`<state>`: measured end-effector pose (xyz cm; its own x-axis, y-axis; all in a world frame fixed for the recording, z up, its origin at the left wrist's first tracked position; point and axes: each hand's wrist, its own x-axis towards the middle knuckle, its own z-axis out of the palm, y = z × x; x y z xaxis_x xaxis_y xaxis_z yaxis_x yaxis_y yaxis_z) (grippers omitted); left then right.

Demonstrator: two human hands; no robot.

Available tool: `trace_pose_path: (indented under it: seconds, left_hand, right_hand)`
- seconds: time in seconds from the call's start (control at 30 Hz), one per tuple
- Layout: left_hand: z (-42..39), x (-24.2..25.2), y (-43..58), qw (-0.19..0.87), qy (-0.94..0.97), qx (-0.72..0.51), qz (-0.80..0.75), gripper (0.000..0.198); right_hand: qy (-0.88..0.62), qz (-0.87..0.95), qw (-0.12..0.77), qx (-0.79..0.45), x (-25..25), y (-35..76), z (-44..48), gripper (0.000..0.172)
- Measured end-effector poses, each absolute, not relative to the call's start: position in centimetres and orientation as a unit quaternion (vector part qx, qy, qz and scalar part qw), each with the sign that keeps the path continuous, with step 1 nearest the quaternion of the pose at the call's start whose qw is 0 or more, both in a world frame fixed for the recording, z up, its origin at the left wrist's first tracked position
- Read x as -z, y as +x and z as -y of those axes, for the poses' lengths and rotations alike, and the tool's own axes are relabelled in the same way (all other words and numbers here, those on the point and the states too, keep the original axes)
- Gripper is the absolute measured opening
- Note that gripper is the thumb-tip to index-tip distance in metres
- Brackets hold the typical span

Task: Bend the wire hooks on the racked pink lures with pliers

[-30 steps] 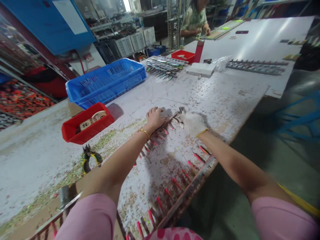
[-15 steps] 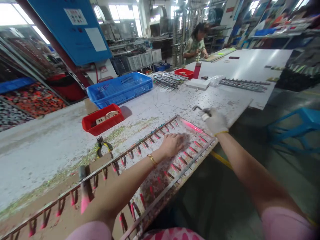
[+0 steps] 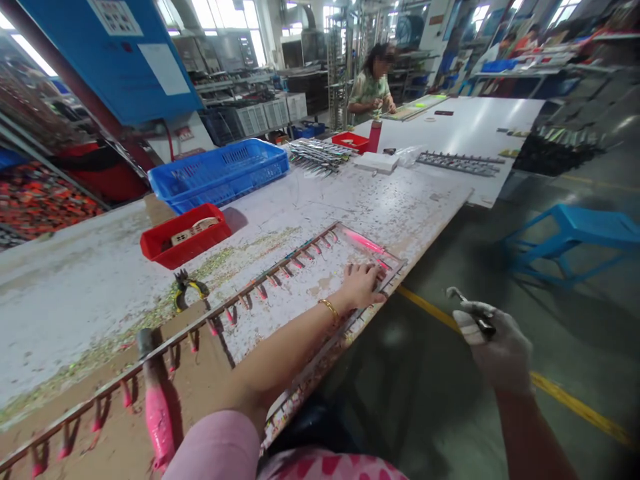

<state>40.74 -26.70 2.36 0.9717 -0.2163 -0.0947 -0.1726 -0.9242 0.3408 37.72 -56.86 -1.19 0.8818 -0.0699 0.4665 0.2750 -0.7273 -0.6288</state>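
My left hand (image 3: 361,285), bare with a gold bracelet, lies with fingers apart over the near rail of a long metal frame (image 3: 273,270). Short pink-tipped pieces (image 3: 297,263) line the far rail; my arm and hand hide much of the near one. In my white-gloved right hand (image 3: 500,347) is a hooked metal tool (image 3: 463,299) with a dark handle, held beyond the table edge, over the floor. A pink-coated tool (image 3: 159,417) with a grey end lies by the frame. Yellow-and-black pliers (image 3: 189,292) rest on the far side.
A red bin (image 3: 185,235) and a blue crate (image 3: 220,175) stand at the back left of the table (image 3: 300,213). Metal pieces (image 3: 320,157) lie piled beyond. A co-worker (image 3: 371,83) sits farther back. A blue stool (image 3: 575,233) stands at right.
My left hand has moved right and toward me, onto the near rail. My right hand has swung off the table's edge, right and downward, with the hooked tool. The view has shifted right.
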Motion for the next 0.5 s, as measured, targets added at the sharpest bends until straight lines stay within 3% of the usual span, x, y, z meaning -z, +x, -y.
trace_pose_path:
  seconds: [0.17, 0.33, 0.5]
  left_hand:
    - [26.6, -1.0, 40.3, 0.221, 0.970, 0.039, 0.093, 0.072]
    - [26.7, -0.7, 40.0, 0.227, 0.970, 0.024, 0.086, 0.072]
    - [26.8, -0.6, 39.8, 0.226, 0.970, 0.018, 0.090, 0.071]
  right_hand:
    - [-0.893, 0.151, 0.342, 0.251, 2.3, 38.9, 54.6, 0.044]
    - [-0.891, 0.200, 0.388, 0.122, 3.2, 39.6, 50.5, 0.033]
    - [-0.952, 0.252, 0.154, 0.083, 3.0, 40.8, 48.2, 0.044]
